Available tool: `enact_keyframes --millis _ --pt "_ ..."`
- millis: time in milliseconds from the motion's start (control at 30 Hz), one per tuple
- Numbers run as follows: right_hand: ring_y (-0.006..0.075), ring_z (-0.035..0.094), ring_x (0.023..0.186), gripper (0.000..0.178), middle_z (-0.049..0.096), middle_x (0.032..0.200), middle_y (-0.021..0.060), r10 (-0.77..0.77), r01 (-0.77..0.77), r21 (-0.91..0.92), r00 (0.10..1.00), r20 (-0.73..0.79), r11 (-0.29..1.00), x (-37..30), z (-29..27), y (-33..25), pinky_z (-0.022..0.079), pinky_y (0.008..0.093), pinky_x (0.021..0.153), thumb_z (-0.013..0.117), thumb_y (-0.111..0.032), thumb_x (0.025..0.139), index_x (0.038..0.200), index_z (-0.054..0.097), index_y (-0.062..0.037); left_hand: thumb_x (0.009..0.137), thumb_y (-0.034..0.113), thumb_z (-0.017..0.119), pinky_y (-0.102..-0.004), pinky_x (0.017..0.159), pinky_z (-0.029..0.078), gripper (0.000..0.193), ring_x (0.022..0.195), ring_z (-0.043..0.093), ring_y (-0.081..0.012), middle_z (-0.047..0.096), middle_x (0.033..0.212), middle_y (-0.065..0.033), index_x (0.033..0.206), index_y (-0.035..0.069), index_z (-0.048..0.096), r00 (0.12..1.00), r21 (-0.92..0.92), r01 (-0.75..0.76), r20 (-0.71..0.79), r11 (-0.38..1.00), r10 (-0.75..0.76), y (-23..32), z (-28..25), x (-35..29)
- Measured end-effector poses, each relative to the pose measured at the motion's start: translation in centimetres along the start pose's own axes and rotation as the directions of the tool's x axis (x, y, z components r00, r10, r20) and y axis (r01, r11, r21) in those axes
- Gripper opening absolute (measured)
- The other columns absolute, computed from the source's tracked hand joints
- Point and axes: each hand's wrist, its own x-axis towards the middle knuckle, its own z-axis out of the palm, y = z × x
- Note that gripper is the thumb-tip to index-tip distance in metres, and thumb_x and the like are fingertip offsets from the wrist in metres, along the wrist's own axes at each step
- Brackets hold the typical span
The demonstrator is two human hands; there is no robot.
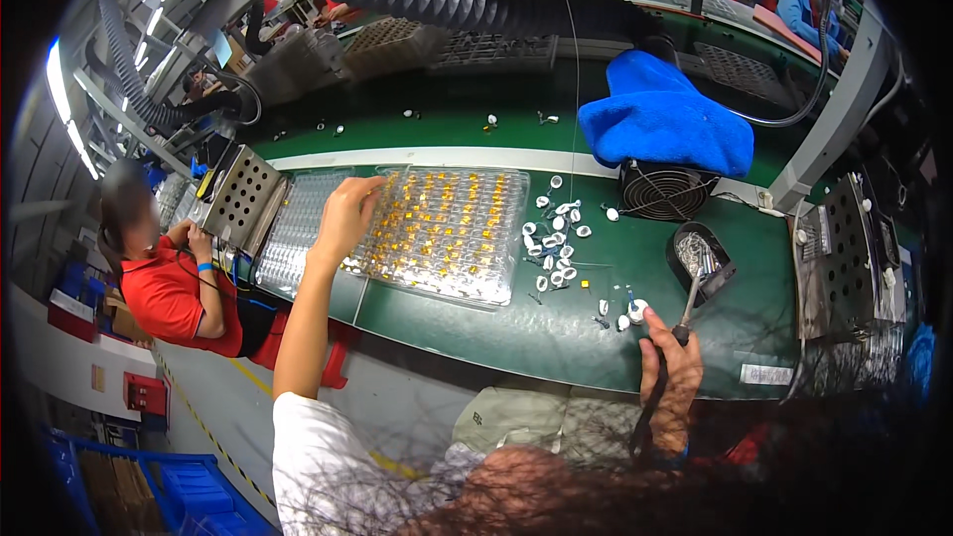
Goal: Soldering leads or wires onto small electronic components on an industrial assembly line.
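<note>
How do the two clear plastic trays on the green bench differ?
The right clear plastic tray holds many small yellow parts; the left clear plastic tray looks empty. The left hand rests on the right tray, not the left one. Both lie flat, side by side, with gridded pockets.

A single head-worn fisheye view looks steeply down from above the person's shoulders onto the green workbench (596,328), facing away from the body toward the bench's far side. The bench lies near, filling the middle of the picture, and its straight edges bow toward the dark round rim. Hair crosses the lower edge below the bench, and the floor shows to its lower left. Beyond the bench, a further work row appears small along the top.
</note>
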Motion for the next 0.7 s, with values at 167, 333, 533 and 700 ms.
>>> enact_keyframes --millis 167,333,533,700 --pt "0.0288 0.062 0.076 0.033 0.077 0.119 0.0155 -0.031 0.031 0.008 0.999 -0.024 0.999 -0.3 0.2 0.4 0.053 0.0367 0.069 0.080 0.006 0.080 0.110 0.067 -0.0002 0.091 0.001 0.070 -0.0449 0.082 0.056 0.023 0.093 0.068 -0.0404 0.073 0.101 -0.0195 0.114 0.001 0.073 0.990 0.062 -0.139 0.047 0.988 0.136 0.6 1.3 2.0" --pt "0.0328 0.066 0.096 0.031 0.075 0.125 0.0104 0.043 -0.045 0.052 0.998 0.036 0.998 -1.0 -0.3 0.6 0.053 0.0406 0.086 0.074 0.002 0.087 0.117 0.067 -0.0043 0.088 -0.003 0.070 -0.0339 0.084 0.057 0.028 0.096 0.073 -0.0252 0.075 0.104 -0.0173 0.115 0.001 0.073 0.997 -0.101 0.069 0.034 0.993 -0.065 1.0 1.5 2.4" --pt "0.0292 0.064 0.076 0.032 0.077 0.117 0.0161 -0.059 0.062 0.038 0.996 -0.071 0.997 0.1 -0.3 0.4 0.053 0.0372 0.069 0.081 0.003 0.080 0.109 0.068 0.0009 0.092 -0.009 0.068 -0.0298 0.089 0.057 0.028 0.097 0.071 -0.0176 0.072 0.109 -0.0106 0.120 -0.005 0.068 0.979 -0.859 0.183 0.114 0.477 -0.170 9.3 2.1 2.3" --pt "0.0354 0.070 0.092 0.036 0.075 0.120 0.0193 -0.040 0.051 0.137 0.996 -0.082 0.989 -0.6 -0.6 0.6 0.056 0.0407 0.081 0.078 0.005 0.085 0.117 0.063 -0.0010 0.092 -0.009 0.068 -0.0362 0.089 0.058 0.027 0.099 0.071 -0.0242 0.071 0.119 -0.0154 0.119 -0.003 0.071 0.971 -0.965 0.228 0.236 0.133 0.045 18.6 4.6 2.7"
